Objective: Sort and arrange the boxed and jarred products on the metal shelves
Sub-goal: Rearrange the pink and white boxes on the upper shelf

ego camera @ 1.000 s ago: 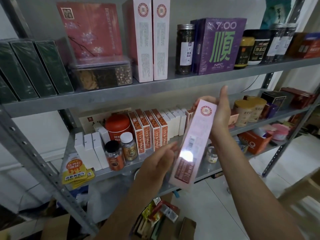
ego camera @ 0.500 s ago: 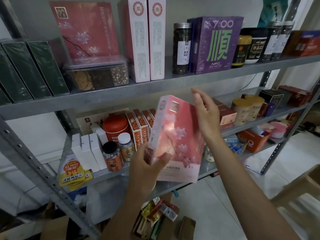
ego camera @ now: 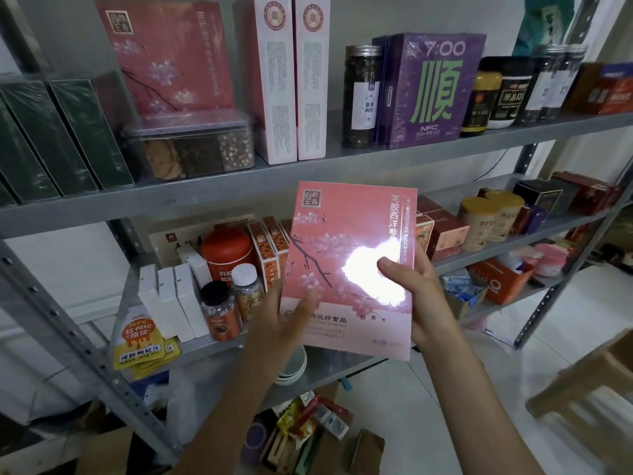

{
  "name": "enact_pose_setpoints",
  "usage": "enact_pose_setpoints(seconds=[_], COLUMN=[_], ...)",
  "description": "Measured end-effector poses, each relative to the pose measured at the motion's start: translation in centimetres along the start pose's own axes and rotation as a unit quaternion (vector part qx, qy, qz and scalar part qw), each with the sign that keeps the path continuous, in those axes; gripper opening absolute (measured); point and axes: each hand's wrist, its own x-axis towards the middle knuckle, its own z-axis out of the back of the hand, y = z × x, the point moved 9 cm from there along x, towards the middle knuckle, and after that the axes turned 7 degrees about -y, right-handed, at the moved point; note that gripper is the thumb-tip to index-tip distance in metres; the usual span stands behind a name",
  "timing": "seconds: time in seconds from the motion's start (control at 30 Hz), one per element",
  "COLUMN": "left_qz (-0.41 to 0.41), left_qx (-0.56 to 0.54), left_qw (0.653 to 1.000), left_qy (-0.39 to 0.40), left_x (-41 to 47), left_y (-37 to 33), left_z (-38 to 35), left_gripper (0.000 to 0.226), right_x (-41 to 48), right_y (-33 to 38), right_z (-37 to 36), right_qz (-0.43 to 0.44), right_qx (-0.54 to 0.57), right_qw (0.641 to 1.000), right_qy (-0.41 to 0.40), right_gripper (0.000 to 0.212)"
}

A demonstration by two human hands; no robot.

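A flat pink cardboard box [ego camera: 342, 234] printed with a blossom branch is held up in front of the shelving. Its broad face is toward the camera and its long axis is close to vertical. The left hand [ego camera: 277, 320] pinches the lower left edge, and the right hand [ego camera: 424, 303] clamps the right edge with its thumb laid across the front, so each grip is closed on the box. Above and just left of it, on the upper grey metal shelf [ego camera: 376, 166], two matching pink-and-white boxes [ego camera: 310, 80] stand upright and spine-out. A gap lies between them and a tall glass jar of dark contents [ego camera: 361, 97]. That gap looks like the likely slot, so the box would need lifting and turning edge-on, with the right hand nearer the gap.
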Motion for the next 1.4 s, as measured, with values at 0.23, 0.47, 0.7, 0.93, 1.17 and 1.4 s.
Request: enact_pose_setpoints(seconds=[0.23,0.47,0.7,0.93,1.17,1.4], left_qz=[-0.37,-0.431,-0.066,0.072,0.186,0.239], left_qx=[0.224,0.251,-0.21,-0.494,-0.526,-0.51], left_qw=[0.902,0.856,0.973,0.857,0.818,0.812], left_qy=[0.001,-0.138,-0.073,0.127,0.136,0.154], left_x=[-4.0,-3.2,0.7,0.5,0.4,1.5], left_y=[-4.9,-6.1,-0.8,1.1,0.9,-1.4], left_z=[-4.2,-3.7,-1.3,-6.0,-8.9,-11.8], left_gripper=[0.057,0.054,0.064,0.053,0.079,0.08], right_x=[-1.0,-3.1,-2.8,0.6,-0.7,-5.1], right_y=[0.9,-0.1,5.0,6.0,7.3,8.2], right_z=[1.3,0.9,2.6,2.9,3.1,1.6], right_qz=[0.009,-0.037,0.12,0.04,0.116,0.306], right_qx=[0.005,0.034,-0.128,-0.119,-0.097,-0.118], right_qw=[0.984,0.972,0.974,0.992,0.983,0.934], right_qy=[-0.18,-0.231,-0.144,0.006,-0.102,-0.143], right_gripper=[0.055,0.062,0.059,0.121,0.061,0.098])
